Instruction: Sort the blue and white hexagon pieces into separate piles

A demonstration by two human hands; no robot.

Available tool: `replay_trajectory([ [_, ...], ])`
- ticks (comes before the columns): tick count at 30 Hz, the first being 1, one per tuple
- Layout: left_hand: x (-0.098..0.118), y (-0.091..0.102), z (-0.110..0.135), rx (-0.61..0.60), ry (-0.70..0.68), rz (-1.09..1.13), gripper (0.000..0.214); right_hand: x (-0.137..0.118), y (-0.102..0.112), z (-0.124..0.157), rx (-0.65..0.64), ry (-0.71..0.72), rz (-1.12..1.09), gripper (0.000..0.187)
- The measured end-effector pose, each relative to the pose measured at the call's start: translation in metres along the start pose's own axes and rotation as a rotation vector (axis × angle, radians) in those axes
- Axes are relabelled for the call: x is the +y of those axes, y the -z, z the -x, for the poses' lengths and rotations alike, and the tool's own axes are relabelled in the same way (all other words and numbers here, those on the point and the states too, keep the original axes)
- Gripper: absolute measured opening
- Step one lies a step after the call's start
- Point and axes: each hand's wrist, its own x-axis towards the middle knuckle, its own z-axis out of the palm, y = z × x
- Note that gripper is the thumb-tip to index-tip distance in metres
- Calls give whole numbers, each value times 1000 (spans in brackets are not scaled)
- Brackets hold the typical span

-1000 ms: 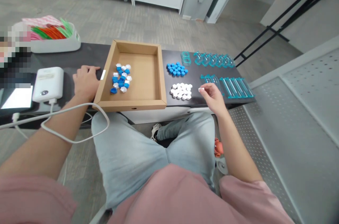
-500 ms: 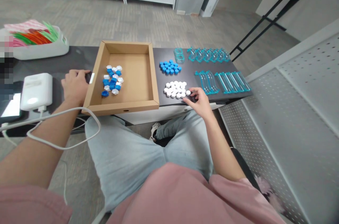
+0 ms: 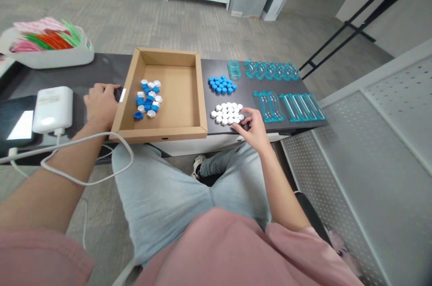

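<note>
Right hand point(image 3: 254, 129): one, at the right end of the white hexagonal plastic pieces point(image 3: 227, 114). Grip narrow, thumb towards the front and forefinger behind, about the endmost piece; whether it is pinched or only touched, cannot tell.

White group: one close patch, lying on the dark flat-topped counter point(image 3: 247, 92) near its front edge, right of the box. Handling, as judged: take the end piece by two opposite flat sides; slide it level, without lifting; press lightly, since a hard push would likely spread the neighbours; part the fingers evenly on release, so that nothing is dragged towards the edge.

Left hand point(image 3: 101, 103): one, beside the left wall of the open brown cardboard box point(image 3: 168, 133). Its grip is turned from view; cannot tell whether it holds the small dark object at its fingertips. A quiet hand here would help keep the box steady.

Box contents: loose blue and white plastic pieces point(image 3: 147, 102), mixed, along the left side.

Blue hexagonal plastic pieces point(image 3: 222, 84): one group, behind the white, apart from it. Best left untouched by the knuckles.

Clear teal straight plastic tubes point(image 3: 303, 107): one row, right of the right hand; the wrist should pass short of them.
</note>
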Motion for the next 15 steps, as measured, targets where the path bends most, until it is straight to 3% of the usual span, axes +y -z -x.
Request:
replay_trajectory([
  [4,-4,-3,-1,2,-4,18,98,-15,2,-2,89,64,18,45],
  [8,-8,-6,-2,23,-9,48,89,-58,-10,-26,70,199,-2,24],
  [11,-9,-7,-1,36,-25,64,84,-100,-39,-63,-63,346,8,13],
  [15,-8,-10,-2,71,-14,51,83,-149,-105,-122,-414,503,159,20],
])
